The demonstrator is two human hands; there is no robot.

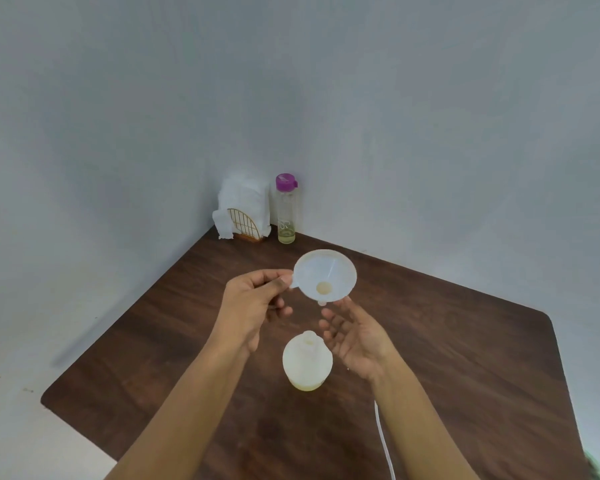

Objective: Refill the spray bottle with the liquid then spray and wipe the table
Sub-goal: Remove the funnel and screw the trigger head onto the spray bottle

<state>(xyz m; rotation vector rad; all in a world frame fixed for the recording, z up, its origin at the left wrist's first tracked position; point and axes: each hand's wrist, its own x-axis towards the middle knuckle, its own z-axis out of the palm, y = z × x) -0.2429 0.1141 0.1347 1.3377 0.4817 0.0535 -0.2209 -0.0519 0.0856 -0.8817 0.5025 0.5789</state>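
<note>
My left hand (253,306) pinches the tab of a white plastic funnel (326,273) and holds it in the air above the table, its mouth tilted toward me. My right hand (355,336) is open, palm up, just under the funnel's spout and beside the bottle. A squat translucent spray bottle (308,362) stands uncapped on the dark wooden table (447,341), with a little yellowish liquid at its bottom. At the far corner stands a tall clear bottle (286,209) with a purple cap and a small amount of pale liquid.
A wire holder with white napkins (243,209) sits in the far corner beside the tall bottle. A thin white tube (383,441) lies on the table near my right forearm. Grey walls close in the table's two far sides.
</note>
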